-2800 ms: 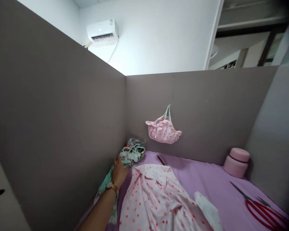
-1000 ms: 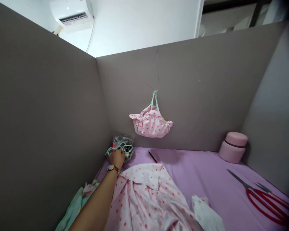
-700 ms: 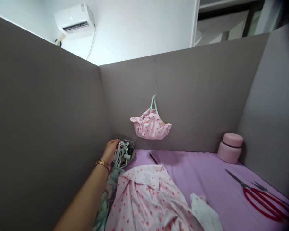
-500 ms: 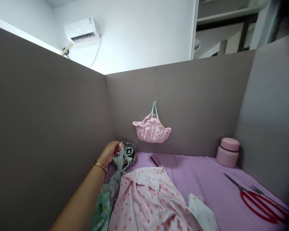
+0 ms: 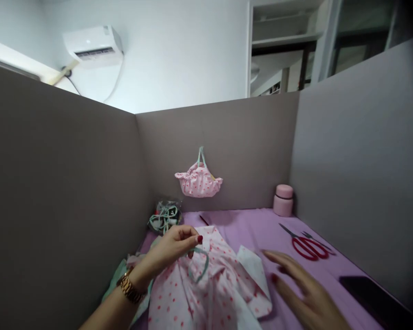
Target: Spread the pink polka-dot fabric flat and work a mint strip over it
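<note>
**A:** ok so how's it laid out, and how far along does it look?

**B:** Biggest first: grey partition [image 5: 65,183] on the left, far and right sides, purple cloth [image 5: 241,224] spread inside it. Pink dotted fabric [image 5: 172,293] lies rumpled at the near middle, nowhere near made up imo.

**A:** And the hands?

**B:** Right hand [image 5: 304,293] is near right, a bit blurry, thumb and fingers spread, nothing in its grip that I can see. Left hand [image 5: 174,245] is over the fabric, fingertips pinching something.

**A:** Anything finished?

**B:** The hanging pouch [image 5: 199,182] on the far side looks done to me, gathered and with green straps [image 5: 198,158] on. Scissors [image 5: 295,236] lie untouched on the right.

**A:** So what's being pinched?

**B:** Smallest bit: a green strip [image 5: 207,262], dangling in a slack loop over the fabric. Can't tell if it's attached. Only one hand's on it, so I'd call that part unfinished.
</note>
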Tool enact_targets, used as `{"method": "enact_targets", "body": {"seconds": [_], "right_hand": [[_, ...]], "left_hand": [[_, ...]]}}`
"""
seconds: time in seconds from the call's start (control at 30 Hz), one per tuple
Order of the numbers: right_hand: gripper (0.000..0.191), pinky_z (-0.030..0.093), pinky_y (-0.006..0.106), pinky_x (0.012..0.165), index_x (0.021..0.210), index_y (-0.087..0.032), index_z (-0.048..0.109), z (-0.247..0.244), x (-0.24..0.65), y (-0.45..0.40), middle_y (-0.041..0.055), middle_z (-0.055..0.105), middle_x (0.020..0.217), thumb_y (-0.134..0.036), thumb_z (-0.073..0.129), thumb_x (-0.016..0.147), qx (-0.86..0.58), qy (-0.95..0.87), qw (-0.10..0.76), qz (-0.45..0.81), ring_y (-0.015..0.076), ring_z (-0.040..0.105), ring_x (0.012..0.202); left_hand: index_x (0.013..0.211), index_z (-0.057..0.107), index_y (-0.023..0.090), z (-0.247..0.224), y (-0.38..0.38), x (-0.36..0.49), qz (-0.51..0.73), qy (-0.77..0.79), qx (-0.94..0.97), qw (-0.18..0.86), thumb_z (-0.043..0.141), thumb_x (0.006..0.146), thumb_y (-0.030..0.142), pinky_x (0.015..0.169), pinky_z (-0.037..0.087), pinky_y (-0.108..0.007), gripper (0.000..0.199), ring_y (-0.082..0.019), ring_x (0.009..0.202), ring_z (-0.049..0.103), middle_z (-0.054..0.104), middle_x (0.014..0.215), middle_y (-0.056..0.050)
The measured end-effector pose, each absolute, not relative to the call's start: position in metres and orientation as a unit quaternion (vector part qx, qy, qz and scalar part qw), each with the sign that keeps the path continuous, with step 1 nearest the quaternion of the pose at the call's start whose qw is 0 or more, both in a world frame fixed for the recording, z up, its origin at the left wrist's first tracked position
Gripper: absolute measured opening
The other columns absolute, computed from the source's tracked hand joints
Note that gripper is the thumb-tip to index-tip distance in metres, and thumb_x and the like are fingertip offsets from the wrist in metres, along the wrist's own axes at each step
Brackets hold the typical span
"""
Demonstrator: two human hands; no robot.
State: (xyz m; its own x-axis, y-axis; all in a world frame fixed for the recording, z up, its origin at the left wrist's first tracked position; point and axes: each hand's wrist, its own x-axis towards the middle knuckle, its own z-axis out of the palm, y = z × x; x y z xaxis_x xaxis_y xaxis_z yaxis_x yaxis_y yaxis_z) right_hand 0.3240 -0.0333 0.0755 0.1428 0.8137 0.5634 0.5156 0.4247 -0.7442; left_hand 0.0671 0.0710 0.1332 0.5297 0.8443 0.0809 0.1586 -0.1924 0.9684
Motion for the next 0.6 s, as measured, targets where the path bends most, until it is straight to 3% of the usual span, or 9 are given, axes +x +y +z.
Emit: {"method": "enact_targets", "body": {"seconds": [0.07, 0.13, 0.23, 0.33, 0.47, 0.6], "right_hand": [[0.033, 0.042, 0.031, 0.089, 0.114, -0.024, 0.055, 0.084, 0.299, -0.03, 0.0058, 0.056, 0.116, -0.04, 0.052, 0.086, -0.49, -0.675, 0.516, 0.196, 0.0211, 0.052, 0.107], [0.03, 0.04, 0.032, 0.088, 0.109, -0.02, 0.057, 0.09, 0.273, -0.025, 0.0074, 0.058, 0.11, -0.039, 0.051, 0.086, -0.455, -0.697, 0.494, 0.25, 0.0209, 0.052, 0.103], [0.026, 0.041, 0.027, 0.07, 0.084, -0.016, 0.057, 0.089, 0.248, -0.022, 0.0042, 0.059, 0.081, -0.042, 0.052, 0.086, -0.42, -0.684, 0.493, 0.337, 0.0169, 0.054, 0.077], [0.034, 0.033, 0.023, 0.053, 0.068, -0.017, 0.047, 0.079, 0.244, -0.026, -0.0019, 0.048, 0.061, -0.047, 0.054, 0.084, -0.397, -0.617, 0.516, 0.442, 0.0114, 0.043, 0.056], [0.038, 0.033, 0.023, 0.059, 0.066, -0.016, 0.048, 0.069, 0.255, -0.033, -0.0008, 0.049, 0.063, -0.049, 0.056, 0.081, -0.384, -0.573, 0.537, 0.485, 0.0119, 0.043, 0.061], [0.038, 0.032, 0.023, 0.06, 0.07, -0.015, 0.052, 0.07, 0.259, -0.042, -0.0005, 0.05, 0.064, -0.051, 0.058, 0.08, -0.394, -0.552, 0.546, 0.491, 0.0122, 0.043, 0.063]], "left_hand": [[0.067, 0.055, 0.013, 0.13, 0.052, 0.079, 0.269, 0.345, 0.708, 0.554, 0.064, 0.07, 0.05, 0.047, 0.03, -0.018, 0.038, -0.006, 0.047, 0.041, 0.046, 0.053, 0.005], [0.068, 0.055, 0.013, 0.125, 0.038, 0.087, 0.234, 0.335, 0.71, 0.574, 0.062, 0.072, 0.05, 0.047, 0.03, -0.019, 0.037, -0.006, 0.047, 0.042, 0.049, 0.055, 0.004], [0.069, 0.053, 0.015, 0.119, 0.025, 0.092, 0.237, 0.329, 0.696, 0.592, 0.059, 0.074, 0.049, 0.046, 0.03, -0.019, 0.035, -0.007, 0.047, 0.043, 0.05, 0.056, 0.004], [0.073, 0.051, 0.016, 0.117, 0.016, 0.093, 0.25, 0.327, 0.691, 0.595, 0.052, 0.08, 0.05, 0.047, 0.029, -0.02, 0.035, -0.007, 0.045, 0.042, 0.05, 0.054, 0.005], [0.085, 0.057, 0.015, 0.118, 0.004, 0.092, 0.254, 0.33, 0.701, 0.579, 0.038, 0.087, 0.051, 0.052, 0.031, -0.021, 0.041, -0.009, 0.05, 0.044, 0.054, 0.052, 0.003], [0.087, 0.06, 0.014, 0.116, -0.002, 0.091, 0.222, 0.309, 0.673, 0.634, 0.059, 0.078, 0.045, 0.057, 0.032, -0.02, 0.033, -0.008, 0.057, 0.05, 0.059, 0.062, 0.002]]}}
